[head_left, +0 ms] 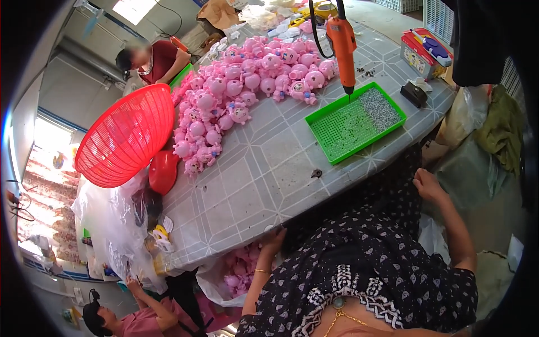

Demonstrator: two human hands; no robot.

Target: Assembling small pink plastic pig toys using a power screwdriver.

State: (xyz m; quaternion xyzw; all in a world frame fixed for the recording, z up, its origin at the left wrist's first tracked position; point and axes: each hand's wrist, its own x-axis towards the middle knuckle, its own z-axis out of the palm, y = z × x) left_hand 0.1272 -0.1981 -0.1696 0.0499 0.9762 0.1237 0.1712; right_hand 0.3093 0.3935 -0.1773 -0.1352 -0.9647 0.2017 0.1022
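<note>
— Where are the two hands, and what are they doing?

— The left hand [273, 240] sits at the near edge of the table [264, 174], fingers curled over the rim; it grips the table edge and nothing else. A thin gold bangle shows on that wrist. The right hand [428, 185] rests low at the person's right side, against the dark patterned dress [365, 253], loosely closed with the fingers folded in. I see nothing held in it.

— What lies nearest to them?

— Just under the left hand, below the table edge, a clear plastic bag of pink toys [238, 275] hangs open. On the table, well apart from both hands, stands a green tray [337, 135] with a heap of small grey screws [379, 106] in its far corner. An orange electric screwdriver [342, 42] hangs above the tray, tip pointing down at it. Beyond, a big pile of pink toy figures [241, 95] spreads across the tabletop, and a red mesh basket [126, 135] leans tilted at the left edge.

— Anything you can't make out?

— Plenty. The right hand's palm is turned away, so how tightly it is closed stays unclear. The left fingertips are hidden behind the table rim. A small dark object [316, 173] near the table's near edge is too small to identify. The bag's contents are partly hidden by the forearm, and the picture's rim is black, cutting off the far right.
</note>
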